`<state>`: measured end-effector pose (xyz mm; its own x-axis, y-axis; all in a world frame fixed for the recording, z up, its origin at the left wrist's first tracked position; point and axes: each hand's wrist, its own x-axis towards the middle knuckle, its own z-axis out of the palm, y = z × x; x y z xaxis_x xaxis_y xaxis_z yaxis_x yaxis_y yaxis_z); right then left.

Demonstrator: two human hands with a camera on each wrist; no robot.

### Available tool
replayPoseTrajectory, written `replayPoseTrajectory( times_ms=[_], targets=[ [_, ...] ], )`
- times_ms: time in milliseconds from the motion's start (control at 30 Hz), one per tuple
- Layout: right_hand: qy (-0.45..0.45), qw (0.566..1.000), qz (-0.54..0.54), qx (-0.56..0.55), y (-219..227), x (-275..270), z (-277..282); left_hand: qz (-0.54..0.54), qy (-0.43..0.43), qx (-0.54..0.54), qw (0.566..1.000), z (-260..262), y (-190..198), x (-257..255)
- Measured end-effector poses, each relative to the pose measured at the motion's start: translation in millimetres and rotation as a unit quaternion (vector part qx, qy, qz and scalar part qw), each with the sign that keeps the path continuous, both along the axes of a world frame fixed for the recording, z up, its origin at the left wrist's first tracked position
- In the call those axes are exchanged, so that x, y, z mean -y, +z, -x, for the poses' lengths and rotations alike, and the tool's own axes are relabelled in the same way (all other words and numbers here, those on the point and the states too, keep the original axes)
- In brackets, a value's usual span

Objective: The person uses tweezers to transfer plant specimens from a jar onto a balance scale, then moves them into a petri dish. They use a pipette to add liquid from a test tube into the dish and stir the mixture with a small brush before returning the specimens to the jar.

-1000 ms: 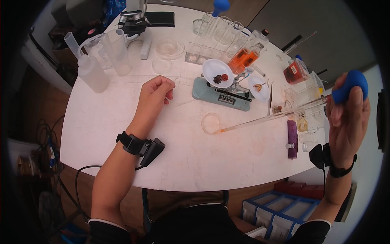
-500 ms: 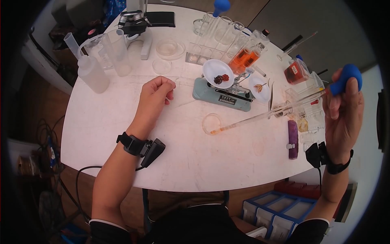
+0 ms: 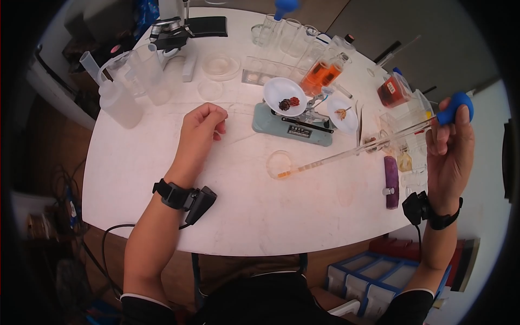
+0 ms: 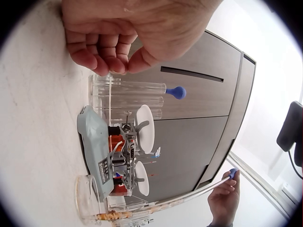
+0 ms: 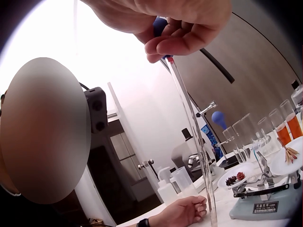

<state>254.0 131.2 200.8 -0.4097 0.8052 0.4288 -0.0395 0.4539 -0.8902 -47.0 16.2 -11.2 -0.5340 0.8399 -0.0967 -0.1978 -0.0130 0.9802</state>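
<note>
My right hand grips the blue rubber bulb of a long glass dropper, high over the table's right side. The dropper slants down to the left, and its tip, with orange-brown stuff inside, is within the rim of a small glass dish. In the left wrist view, the orange-brown end overlaps the dish wall. My left hand rests on the table left of the dish, fingers loosely curled, holding nothing.
Behind the dish stands a green balance scale with dried bits on its white pans. Test tubes in a rack and orange liquid in glass vessels are farther back. Bottles and a microscope stand back left. A purple cylinder lies at right.
My right hand has moved left with the dropper, bringing its tip from the dish's right edge farther inside. My left hand stays in place; the head view shifts slightly.
</note>
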Motion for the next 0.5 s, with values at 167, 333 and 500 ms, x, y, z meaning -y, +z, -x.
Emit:
replayPoseTrajectory(
  times_ms=[167, 333, 500],
  targets=[
    [0.000, 1.000, 0.020, -0.005, -2.1, -1.5, -1.6, -0.006, 0.008, 0.016, 1.000, 0.4, -0.4, -0.9],
    [-0.010, 0.999, 0.023, -0.023, -6.8, -3.1, 0.8, -0.003, -0.004, 0.006, 1.000, 2.2, -2.9, -1.2],
    [-0.004, 0.999, 0.022, -0.031, -10.1, -5.5, 0.0, 0.000, -0.003, 0.005, 1.000, 1.6, -2.2, -1.1]
  ],
)
